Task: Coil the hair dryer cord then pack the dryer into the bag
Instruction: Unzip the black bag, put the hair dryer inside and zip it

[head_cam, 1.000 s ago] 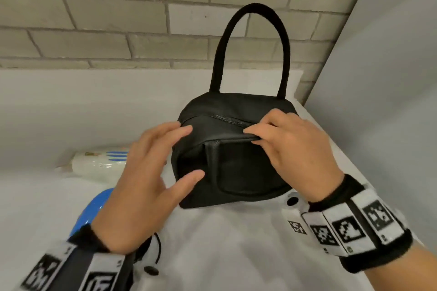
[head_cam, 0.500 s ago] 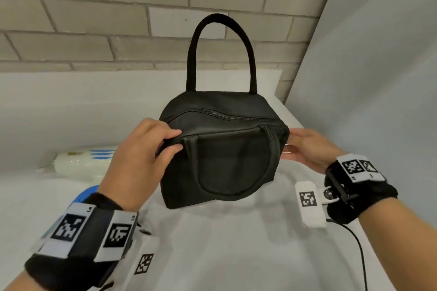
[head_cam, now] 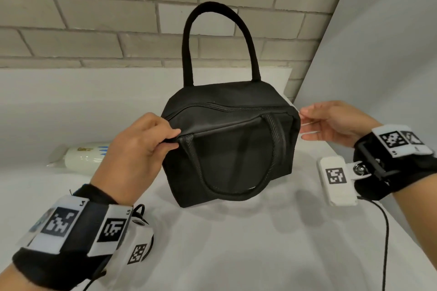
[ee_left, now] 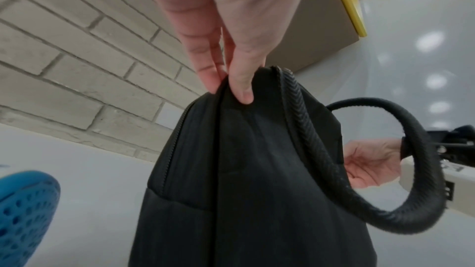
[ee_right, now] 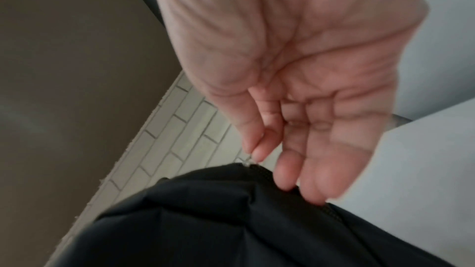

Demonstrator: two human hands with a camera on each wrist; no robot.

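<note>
My left hand pinches the black bag at its top left corner, fabric clenched btwn thumb & fingers. My right hand pinches the zipper pull at the right end. Bag stands upright on the white worktop, zip closed, 1 handle up, 1 down.

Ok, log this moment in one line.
left hand: pinches black bag corner | right hand: pinches zipper pull | zipper: closed

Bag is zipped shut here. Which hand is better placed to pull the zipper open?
Right. The right hand pinches the zipper pull at the bag's right end; the left hand grips the opposite corner, steadying it.
</note>
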